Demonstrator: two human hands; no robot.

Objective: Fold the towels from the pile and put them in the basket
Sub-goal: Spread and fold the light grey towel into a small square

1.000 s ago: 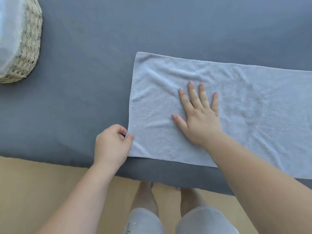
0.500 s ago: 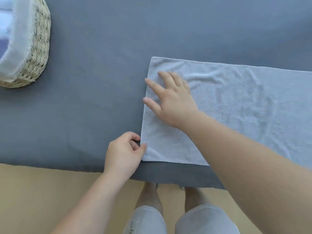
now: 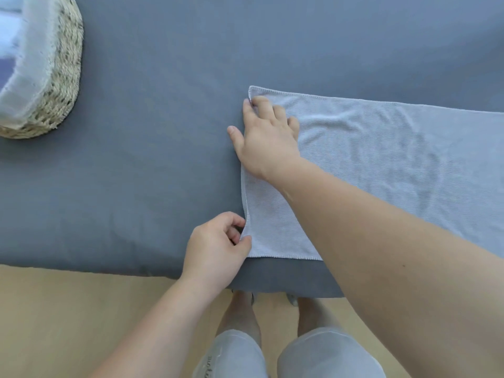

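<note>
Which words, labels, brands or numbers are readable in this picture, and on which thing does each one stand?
Light grey shorts, left leg: a few dark letters at the picture's bottom edge, cut off and too blurred to read.
Light grey towel: no text visible.
Woven straw basket: no text visible.
Dark grey cloth under the towel: no text visible.

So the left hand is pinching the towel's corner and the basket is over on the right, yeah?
Not quite. The left hand does pinch a corner of the towel, but the head view shows the basket on the left, not the right.
</note>
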